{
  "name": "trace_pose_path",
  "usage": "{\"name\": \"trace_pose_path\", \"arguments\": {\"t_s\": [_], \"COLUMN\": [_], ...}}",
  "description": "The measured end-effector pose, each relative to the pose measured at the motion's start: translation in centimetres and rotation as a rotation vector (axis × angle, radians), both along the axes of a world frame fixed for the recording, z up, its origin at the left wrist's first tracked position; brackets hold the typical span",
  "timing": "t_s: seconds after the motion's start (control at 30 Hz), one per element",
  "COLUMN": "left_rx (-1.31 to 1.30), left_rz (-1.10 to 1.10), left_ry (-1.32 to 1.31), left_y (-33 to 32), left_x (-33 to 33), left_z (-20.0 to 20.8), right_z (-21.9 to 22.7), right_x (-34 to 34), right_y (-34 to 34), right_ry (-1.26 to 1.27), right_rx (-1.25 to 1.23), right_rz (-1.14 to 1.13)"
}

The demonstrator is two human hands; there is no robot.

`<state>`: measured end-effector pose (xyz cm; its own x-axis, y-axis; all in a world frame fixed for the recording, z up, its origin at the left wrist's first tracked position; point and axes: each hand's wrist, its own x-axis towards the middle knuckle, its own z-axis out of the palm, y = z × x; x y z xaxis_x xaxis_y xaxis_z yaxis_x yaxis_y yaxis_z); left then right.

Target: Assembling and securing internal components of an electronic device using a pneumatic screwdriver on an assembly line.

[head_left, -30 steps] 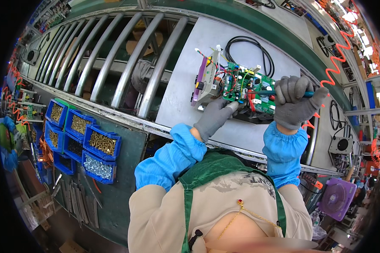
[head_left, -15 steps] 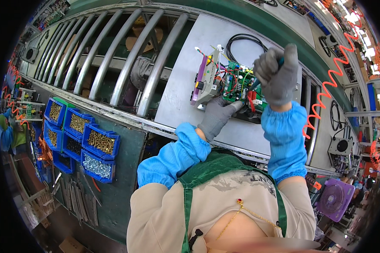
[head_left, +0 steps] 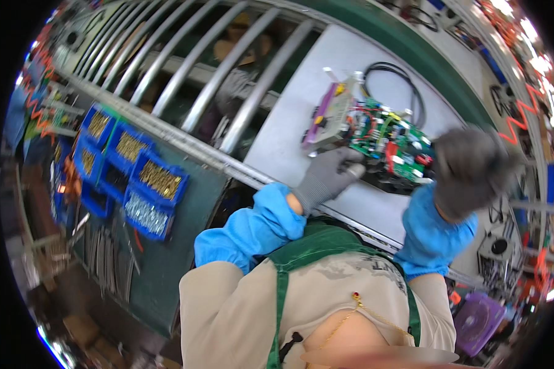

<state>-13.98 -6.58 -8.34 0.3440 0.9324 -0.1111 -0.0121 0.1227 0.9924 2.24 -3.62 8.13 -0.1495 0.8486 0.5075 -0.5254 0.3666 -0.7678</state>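
A green circuit board [head_left: 381, 126], crowded with components and coloured wires, sits in an electronic unit on a pale board. At the unit's left end stands a metal plate with a purple panel [head_left: 321, 120]. My left hand [head_left: 326, 178], in a grey glove, is at the unit's near left edge, thumb and fingers bent but apart. Whether it touches the unit is unclear. My right hand [head_left: 477, 172], also gloved, is raised right of the unit and smeared by motion; its fingers and anything in them cannot be made out. A black cable [head_left: 420, 98] loops behind the unit.
Metal rollers [head_left: 268, 86] run leftward from the pale work board [head_left: 283, 132]. Blue bins [head_left: 143, 195] of brass-coloured and silvery small hardware stand on the green bench at left. An orange coiled hose [head_left: 523, 117] hangs at right, with a purple fan [head_left: 477, 323] lower down.
My right hand has swung from above the circuit board out to the right, taking the slim teal tool glimpsed earlier out of sight. My left hand stays near the unit's edge. The whole view has shifted.
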Motion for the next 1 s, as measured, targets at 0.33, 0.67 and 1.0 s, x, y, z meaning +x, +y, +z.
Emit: {"name": "trace_pose_path", "arguments": {"t_s": [0.33,0.67,1.0], "left_rx": [0.384,-0.039,0.464], "left_rz": [0.039,0.739,0.53], "left_ry": [0.432,1.59,0.941], "left_y": [-5.9,-17.2,-10.0], "left_x": [-7.6,-22.9,-13.4], "left_z": [-1.4,-8.8,-6.0], "right_z": [-7.9,-19.1,-27.8], "right_x": [-3.8,13.2,26.6], "right_y": [-5.6,-15.0,-23.1], "right_ry": [-0.707,-2.127,-2.557], "right_rx": [-0.221,-0.351,-0.441], "right_rz": [0.029,0.199,0.292]}}
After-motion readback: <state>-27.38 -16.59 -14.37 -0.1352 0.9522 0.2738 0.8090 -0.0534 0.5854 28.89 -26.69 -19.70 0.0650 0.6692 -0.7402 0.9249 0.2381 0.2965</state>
